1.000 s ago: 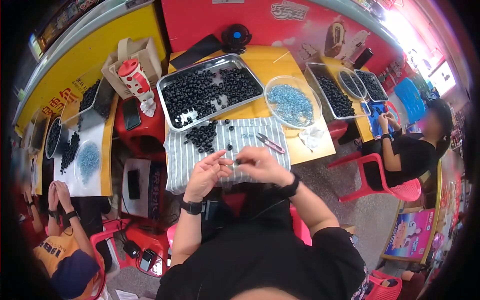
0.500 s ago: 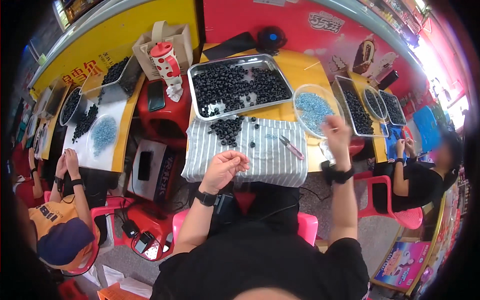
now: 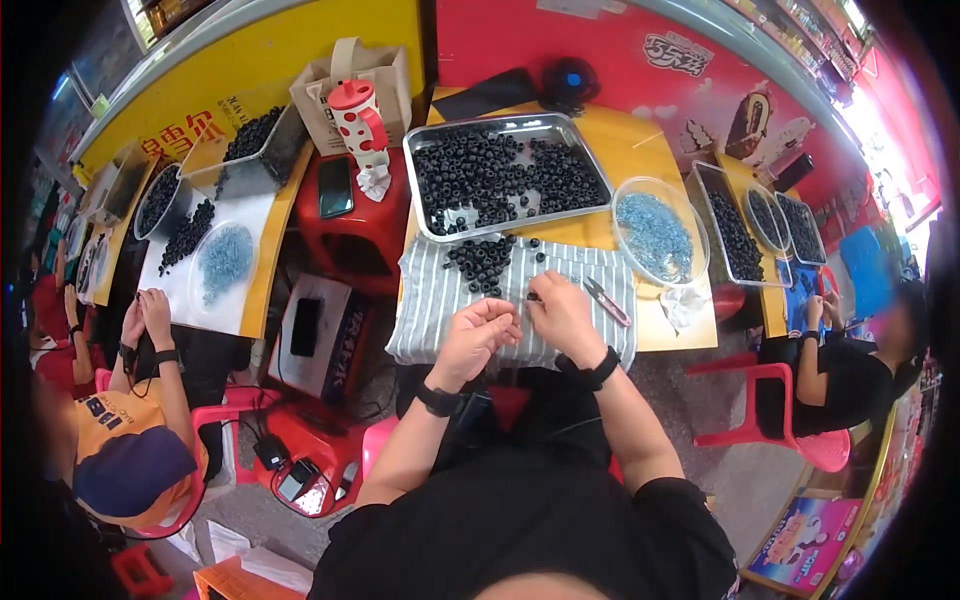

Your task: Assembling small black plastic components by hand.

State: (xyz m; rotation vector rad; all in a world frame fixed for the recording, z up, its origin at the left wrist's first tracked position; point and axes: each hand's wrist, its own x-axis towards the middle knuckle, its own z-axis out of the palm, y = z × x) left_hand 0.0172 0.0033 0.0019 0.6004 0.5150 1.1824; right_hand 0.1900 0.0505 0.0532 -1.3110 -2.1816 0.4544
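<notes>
Right hand (image 3: 562, 312) is pinched around a black bead (image 3: 532, 296) over the striped cloth (image 3: 420, 325); left hand (image 3: 476, 340) is curled alongside, contents indiscernible. Many loose beads (image 3: 482, 262) are left on the cloth and in the metal tray (image 3: 560, 214); what is completed cannot be determined.

The left forearm (image 3: 412, 452) and right forearm (image 3: 636, 425) reach in from the near side, angled toward each other. The left hand (image 3: 474, 345) is curled, pointing far-right; just beside it, the right hand (image 3: 563, 318) points far-left, fingers bent.

One striped cloth (image 3: 425, 325), one snipper (image 3: 608, 303)
</notes>
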